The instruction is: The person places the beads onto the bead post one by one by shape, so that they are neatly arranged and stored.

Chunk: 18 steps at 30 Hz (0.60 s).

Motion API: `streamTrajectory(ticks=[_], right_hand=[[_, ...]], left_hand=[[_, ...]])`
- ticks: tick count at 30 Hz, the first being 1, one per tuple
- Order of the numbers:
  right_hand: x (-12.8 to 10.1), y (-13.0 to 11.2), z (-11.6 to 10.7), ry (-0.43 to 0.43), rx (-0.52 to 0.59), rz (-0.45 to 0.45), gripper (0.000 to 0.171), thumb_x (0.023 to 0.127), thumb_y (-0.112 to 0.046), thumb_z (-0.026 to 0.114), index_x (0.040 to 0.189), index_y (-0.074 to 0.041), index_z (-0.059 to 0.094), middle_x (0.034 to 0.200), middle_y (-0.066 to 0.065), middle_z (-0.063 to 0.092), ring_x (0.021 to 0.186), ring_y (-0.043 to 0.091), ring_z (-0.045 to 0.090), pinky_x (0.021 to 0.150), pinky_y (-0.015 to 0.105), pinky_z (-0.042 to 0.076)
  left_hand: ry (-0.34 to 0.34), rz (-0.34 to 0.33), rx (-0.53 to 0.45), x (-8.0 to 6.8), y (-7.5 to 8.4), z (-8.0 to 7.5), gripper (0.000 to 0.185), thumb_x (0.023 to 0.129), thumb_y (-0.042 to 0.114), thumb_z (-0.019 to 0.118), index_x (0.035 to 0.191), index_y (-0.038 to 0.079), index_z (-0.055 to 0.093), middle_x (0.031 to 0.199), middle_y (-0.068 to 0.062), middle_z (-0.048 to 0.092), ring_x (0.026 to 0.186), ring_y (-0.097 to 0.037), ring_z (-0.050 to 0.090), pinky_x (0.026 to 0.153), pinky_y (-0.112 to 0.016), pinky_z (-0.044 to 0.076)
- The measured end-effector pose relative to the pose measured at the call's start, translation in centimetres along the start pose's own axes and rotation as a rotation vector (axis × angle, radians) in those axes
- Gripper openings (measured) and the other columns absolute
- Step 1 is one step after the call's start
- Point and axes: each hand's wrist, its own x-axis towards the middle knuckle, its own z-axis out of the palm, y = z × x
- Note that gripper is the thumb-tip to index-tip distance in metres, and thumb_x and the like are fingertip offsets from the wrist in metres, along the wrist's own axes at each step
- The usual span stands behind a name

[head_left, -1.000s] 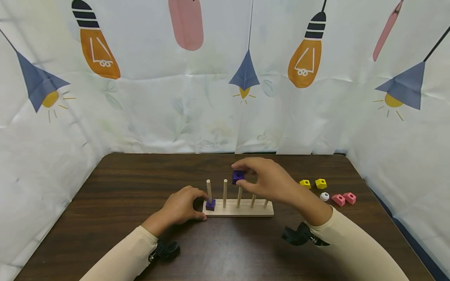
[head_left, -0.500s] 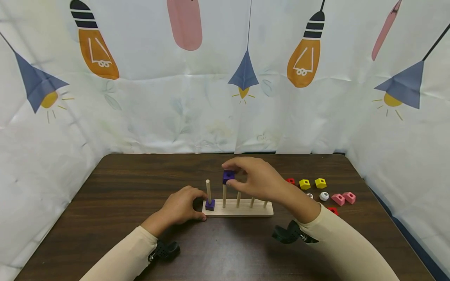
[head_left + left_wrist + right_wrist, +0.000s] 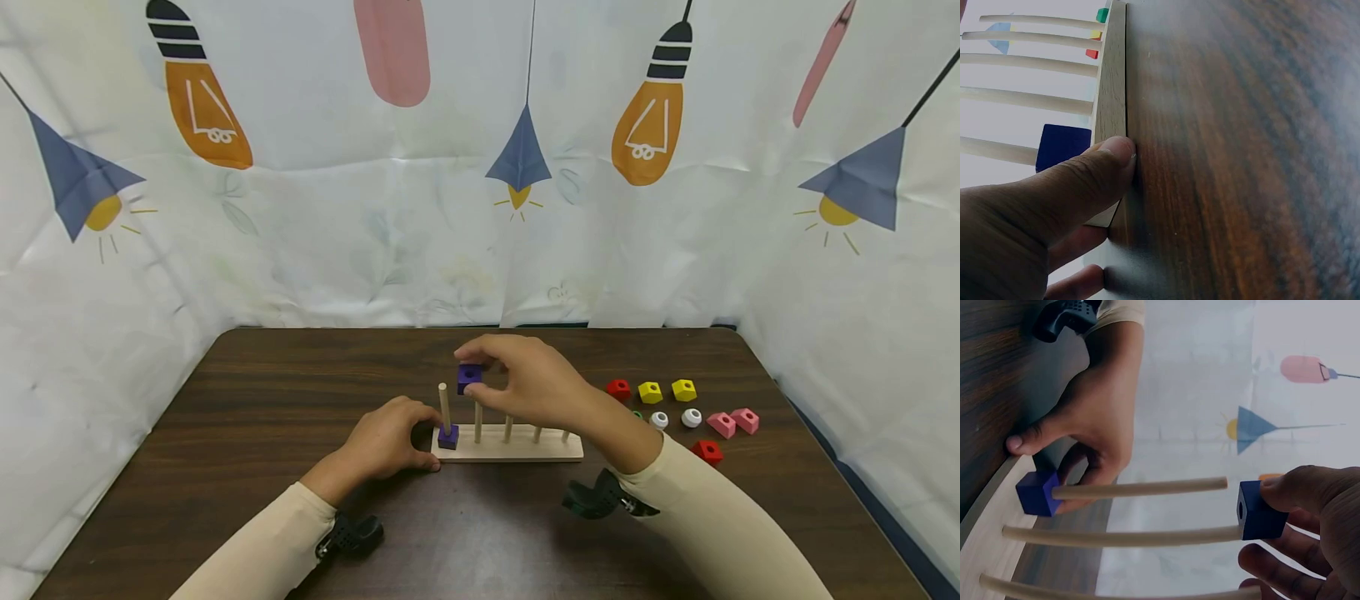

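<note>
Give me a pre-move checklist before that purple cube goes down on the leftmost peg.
1. Cube held firmly: ok. The right hand pinches the purple cube.
2. Base steadied: ok. The left hand presses the end of the peg base.
3. Cube over the leftmost peg: not ok. It sits at the top of the second peg.
4. Hole faces down the peg: cannot tell. The right wrist view shows the hole facing the pegs' tips.
5. Room on the peg: ok. Only one seated cube at its foot.
</note>
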Motion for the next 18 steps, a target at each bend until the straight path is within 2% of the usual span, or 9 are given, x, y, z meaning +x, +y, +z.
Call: streamTrajectory(ticks=[8,18], right_hand=[[0.8,-0.7,0.8,0.004,0.065,0.007,0.04,0.093,-0.02,0.078,0.131,-0.016,0.066,0.111,-0.009,0.068,0.1,0.012,0.065,0.084,0.032,0.054],[1.3,-1.4,2.5,0.035,0.145,0.05,0.039,0.094,-0.018,0.078,0.13,-0.012,0.065,0.107,-0.007,0.067,0.097,0.009,0.063,0.085,0.029,0.053]], left_hand=[[0.0,0.002,-0.009,0.1,-0.1,0.0,0.048,0.066,0.04,0.097,0.107,0.029,0.076,0.106,0.009,0.068,0.104,-0.018,0.061,0.08,-0.05,0.053],[-0.009,-0.01,-0.009,0.1,0.1,-0.2,0.05,0.065,0.041,0.097,0.108,0.025,0.076,0.105,0.008,0.068,0.103,-0.018,0.062,0.079,-0.05,0.054]])
